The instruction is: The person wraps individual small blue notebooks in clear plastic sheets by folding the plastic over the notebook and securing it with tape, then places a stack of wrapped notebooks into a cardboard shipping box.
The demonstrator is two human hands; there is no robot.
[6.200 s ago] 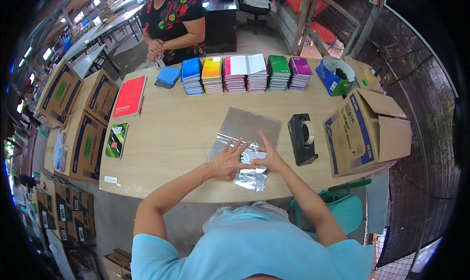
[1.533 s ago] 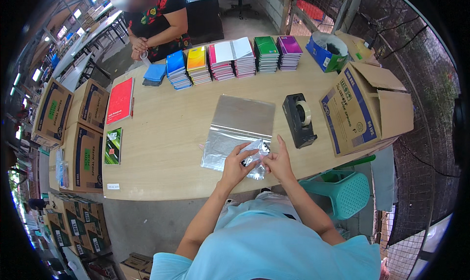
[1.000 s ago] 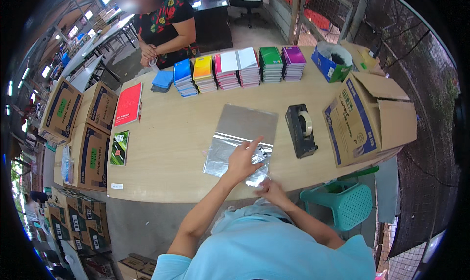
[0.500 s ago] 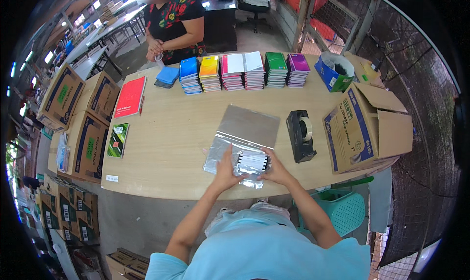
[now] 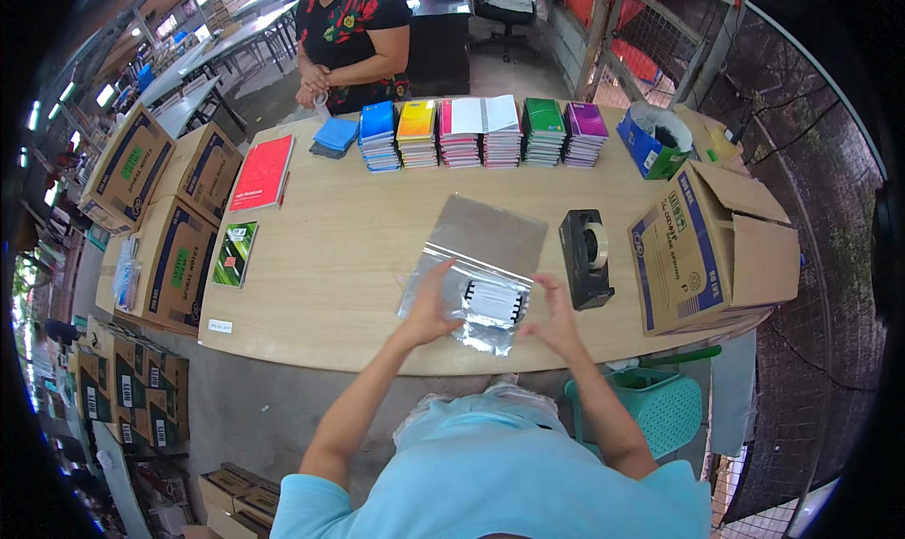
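Flanking the packet [image 5: 493, 303], left hand [image 5: 427, 313] and right hand [image 5: 558, 326] curve half-spread, neither pinching it. Perhaps that helps it lie flat.

Printed lettering marks the open carton [image 5: 681, 256] and red notebook [image 5: 262, 173]; green labels [image 5: 180, 268] mark stacked cartons [image 5: 168, 299]; the white label [image 5: 220, 326] on the worktop [image 5: 330, 256] seems lettered, too small to read.

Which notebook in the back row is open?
The white-paged notebook across two pink stacks, between the yellow stack and green stack; the others are closed.
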